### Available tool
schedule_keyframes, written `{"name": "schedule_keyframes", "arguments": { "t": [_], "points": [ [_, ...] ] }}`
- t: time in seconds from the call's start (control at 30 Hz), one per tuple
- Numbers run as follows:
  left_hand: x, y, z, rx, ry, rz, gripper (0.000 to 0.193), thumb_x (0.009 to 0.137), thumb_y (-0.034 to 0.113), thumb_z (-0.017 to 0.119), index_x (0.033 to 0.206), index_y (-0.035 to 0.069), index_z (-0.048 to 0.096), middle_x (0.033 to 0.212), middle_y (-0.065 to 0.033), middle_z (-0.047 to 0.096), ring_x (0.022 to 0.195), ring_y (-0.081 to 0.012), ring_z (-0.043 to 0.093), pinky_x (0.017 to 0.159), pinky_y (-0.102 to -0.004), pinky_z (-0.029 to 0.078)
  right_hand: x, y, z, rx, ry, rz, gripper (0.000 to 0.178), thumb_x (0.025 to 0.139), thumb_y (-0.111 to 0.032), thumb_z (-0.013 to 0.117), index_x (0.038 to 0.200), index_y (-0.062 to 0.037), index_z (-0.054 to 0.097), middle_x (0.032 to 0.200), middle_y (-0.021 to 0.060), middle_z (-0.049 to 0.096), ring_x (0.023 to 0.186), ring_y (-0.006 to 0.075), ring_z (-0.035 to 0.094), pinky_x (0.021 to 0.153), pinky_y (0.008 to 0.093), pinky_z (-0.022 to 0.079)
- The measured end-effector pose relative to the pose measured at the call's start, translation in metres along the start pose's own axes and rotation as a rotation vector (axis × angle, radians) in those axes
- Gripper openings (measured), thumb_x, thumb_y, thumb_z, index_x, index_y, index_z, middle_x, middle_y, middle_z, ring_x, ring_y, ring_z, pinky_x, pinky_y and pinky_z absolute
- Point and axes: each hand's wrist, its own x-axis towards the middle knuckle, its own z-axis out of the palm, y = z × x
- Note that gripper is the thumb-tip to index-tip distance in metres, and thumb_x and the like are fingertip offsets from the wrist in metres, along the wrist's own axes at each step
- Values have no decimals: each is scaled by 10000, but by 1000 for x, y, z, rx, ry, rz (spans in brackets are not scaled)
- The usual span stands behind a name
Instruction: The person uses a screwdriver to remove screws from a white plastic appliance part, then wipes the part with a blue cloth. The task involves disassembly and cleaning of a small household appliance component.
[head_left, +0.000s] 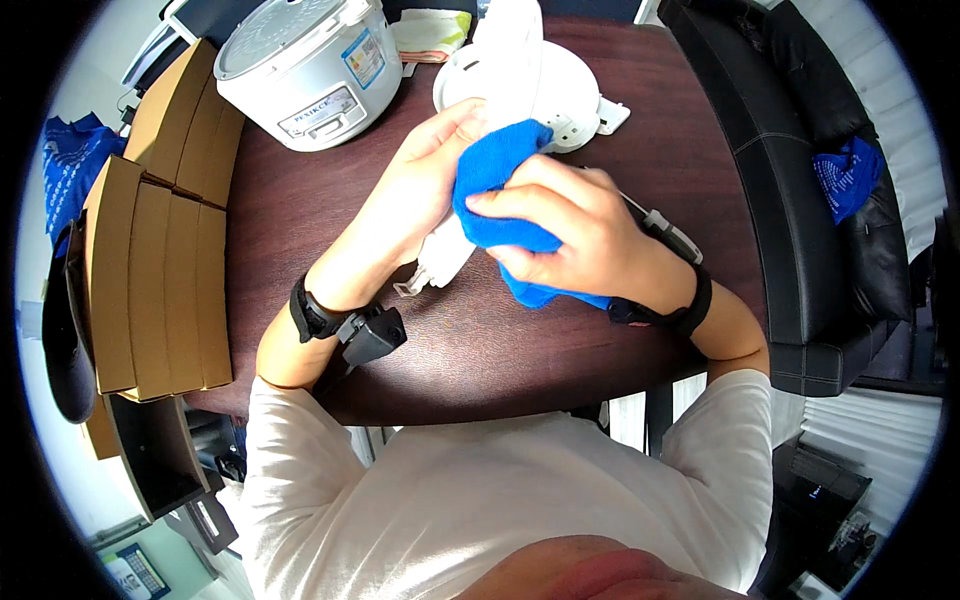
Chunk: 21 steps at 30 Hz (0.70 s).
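A long white appliance part [512,70], whose exact kind I cannot make out, slants across the table toward me. Its near end [447,257] carries a small metal-looking fitting. My left hand [425,175] is closed on the left side of this part, its fingertips partly hidden. Bunched in my right hand [590,225] is a blue cloth [490,180], pressed against the part, with one loose end hanging below the fingers. Behind the part lies a round white base [572,90] with small holes and a tab at its right side.
A white rice cooker [310,75] stands at the back left, near a folded towel [430,35]. Cardboard boxes [160,270] line the table's left edge. A grey-white handle-like thing [672,235] lies beyond my right wrist. To the right is a black sofa [770,180].
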Motion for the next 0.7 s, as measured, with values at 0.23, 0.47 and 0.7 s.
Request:
{"name": "schedule_keyframes", "arguments": {
  "t": [0.23, 0.47, 0.7],
  "points": [
    [-6, -15, 13, 43, -47, 29, 322, 1053, 210, 434, 1273, -1, 539, 1141, -22, 609, 1054, -88, 553, 954, -256, 452, 11, 13, -27, -125, 139, -14, 353, 734, -126, 759, 1073, -96, 665, 878, 72, 576, 713, 237, 633, 603, 329, 521],
    [-12, -16, 14, 220, -130, -128, 379, 1037, 320, 462, 1252, 20, 550, 909, 2, 628, 752, -36, 582, 608, -183, 469, 15, 26, -53, -202, 212, 44, 276, 853, -177, 692, 1111, -86, 655, 942, 116, 611, 844, 255, 643, 732, 342, 513],
    [-7, -11, 26, -95, -92, -289, 397, 1018, 421, 459, 1138, 51, 538, 738, -31, 566, 582, -99, 556, 501, -227, 472, 10, 39, -60, -106, 379, 315, 337, 944, -324, 601, 1124, -44, 649, 966, 86, 631, 850, 177, 635, 734, 277, 490]
  ]
}}
